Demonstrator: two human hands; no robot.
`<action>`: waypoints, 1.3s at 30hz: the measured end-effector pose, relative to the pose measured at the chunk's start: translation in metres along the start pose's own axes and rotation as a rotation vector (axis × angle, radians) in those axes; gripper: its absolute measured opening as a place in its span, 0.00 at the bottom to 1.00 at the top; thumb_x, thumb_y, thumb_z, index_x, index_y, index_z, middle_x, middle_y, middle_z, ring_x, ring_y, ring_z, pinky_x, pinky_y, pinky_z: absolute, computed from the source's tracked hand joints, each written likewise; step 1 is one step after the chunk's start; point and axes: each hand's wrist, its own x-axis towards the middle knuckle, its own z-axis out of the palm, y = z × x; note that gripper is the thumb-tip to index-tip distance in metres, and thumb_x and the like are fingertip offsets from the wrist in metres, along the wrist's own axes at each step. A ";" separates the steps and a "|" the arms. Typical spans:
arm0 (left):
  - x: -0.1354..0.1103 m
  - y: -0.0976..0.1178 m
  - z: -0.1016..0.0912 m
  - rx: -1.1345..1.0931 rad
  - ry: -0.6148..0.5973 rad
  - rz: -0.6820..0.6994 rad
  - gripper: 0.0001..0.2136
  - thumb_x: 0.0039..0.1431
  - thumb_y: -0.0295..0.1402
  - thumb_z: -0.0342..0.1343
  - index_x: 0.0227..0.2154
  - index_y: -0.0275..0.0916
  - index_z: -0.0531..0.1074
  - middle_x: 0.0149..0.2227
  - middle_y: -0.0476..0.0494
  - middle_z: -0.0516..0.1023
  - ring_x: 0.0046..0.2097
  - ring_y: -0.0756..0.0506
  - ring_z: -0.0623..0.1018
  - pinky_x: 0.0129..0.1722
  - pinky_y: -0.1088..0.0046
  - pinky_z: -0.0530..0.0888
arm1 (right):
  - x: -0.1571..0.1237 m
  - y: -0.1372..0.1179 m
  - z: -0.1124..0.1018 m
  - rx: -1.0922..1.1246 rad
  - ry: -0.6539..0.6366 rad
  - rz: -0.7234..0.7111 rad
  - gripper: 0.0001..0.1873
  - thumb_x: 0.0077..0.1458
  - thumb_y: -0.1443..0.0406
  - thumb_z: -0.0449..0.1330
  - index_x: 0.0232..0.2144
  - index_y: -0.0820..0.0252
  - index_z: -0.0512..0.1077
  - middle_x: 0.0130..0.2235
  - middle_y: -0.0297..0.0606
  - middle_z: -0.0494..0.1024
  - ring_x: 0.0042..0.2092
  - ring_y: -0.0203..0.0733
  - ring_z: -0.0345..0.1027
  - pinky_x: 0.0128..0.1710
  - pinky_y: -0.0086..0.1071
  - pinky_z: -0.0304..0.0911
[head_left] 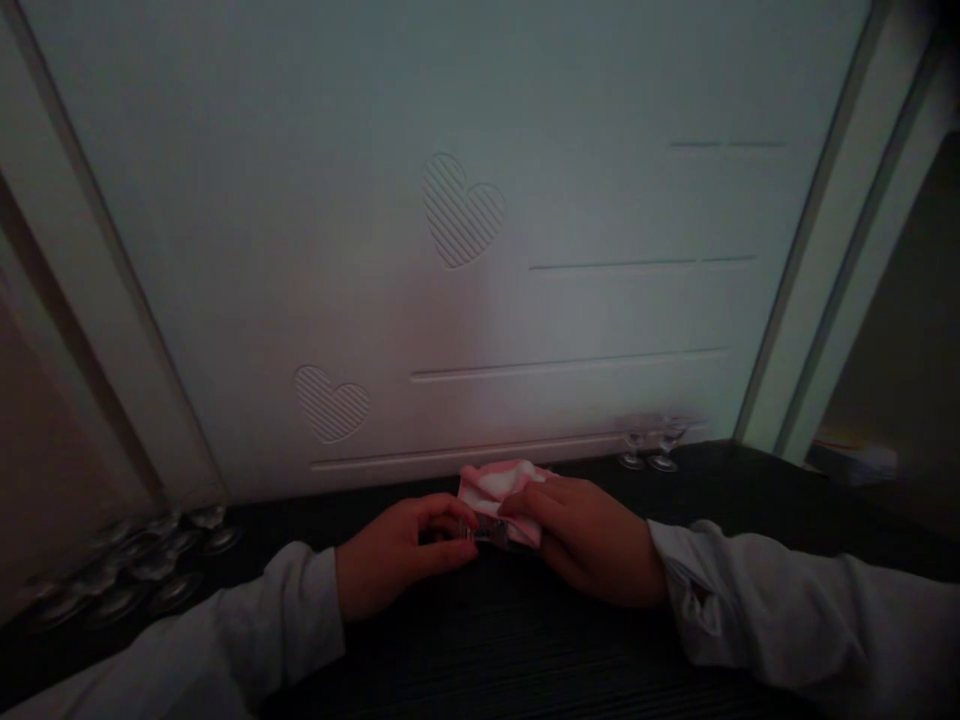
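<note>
In the middle of the head view, my left hand (411, 552) is closed, thumb and fingers pinching a small clear glass (491, 532) that appears to lie on its side. Most of the glass is hidden by fingers and cloth. My right hand (596, 535) is closed on a pink and white cloth (499, 482), which is bunched against the glass. The hands face each other just above the dark table (510, 645). Dim light blurs the finer detail.
Several small stemmed glasses (154, 565) stand at the table's left. Two more stemmed glasses (664, 445) are at the back right. A white panel with carved hearts (465, 210) rises behind the table. Some papers (855, 460) lie at far right.
</note>
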 end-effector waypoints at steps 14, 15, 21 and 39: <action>-0.001 -0.003 0.001 0.082 0.077 0.058 0.13 0.46 0.34 0.59 0.37 0.41 0.69 0.31 0.51 0.71 0.33 0.47 0.69 0.34 0.70 0.65 | 0.000 0.000 0.002 0.014 -0.046 0.058 0.14 0.53 0.71 0.50 0.43 0.63 0.67 0.41 0.46 0.76 0.41 0.47 0.69 0.42 0.41 0.62; -0.001 -0.002 0.001 0.092 0.079 0.062 0.13 0.45 0.33 0.59 0.36 0.41 0.69 0.31 0.51 0.71 0.33 0.47 0.69 0.34 0.70 0.65 | 0.000 0.000 0.002 0.014 -0.046 0.059 0.14 0.52 0.71 0.51 0.42 0.63 0.67 0.41 0.45 0.77 0.41 0.47 0.69 0.41 0.40 0.62; -0.002 -0.002 0.003 0.048 0.104 0.079 0.17 0.45 0.34 0.60 0.40 0.41 0.66 0.38 0.48 0.72 0.36 0.46 0.69 0.38 0.67 0.65 | 0.000 0.000 0.001 0.026 -0.016 0.059 0.11 0.55 0.70 0.49 0.40 0.64 0.68 0.38 0.45 0.77 0.38 0.46 0.69 0.38 0.40 0.62; 0.000 0.003 0.003 -0.185 0.079 0.000 0.15 0.48 0.44 0.58 0.34 0.40 0.65 0.28 0.51 0.74 0.36 0.45 0.72 0.42 0.65 0.63 | 0.001 -0.002 0.000 -0.033 0.020 0.060 0.12 0.54 0.70 0.49 0.41 0.64 0.67 0.38 0.46 0.76 0.37 0.46 0.68 0.36 0.39 0.63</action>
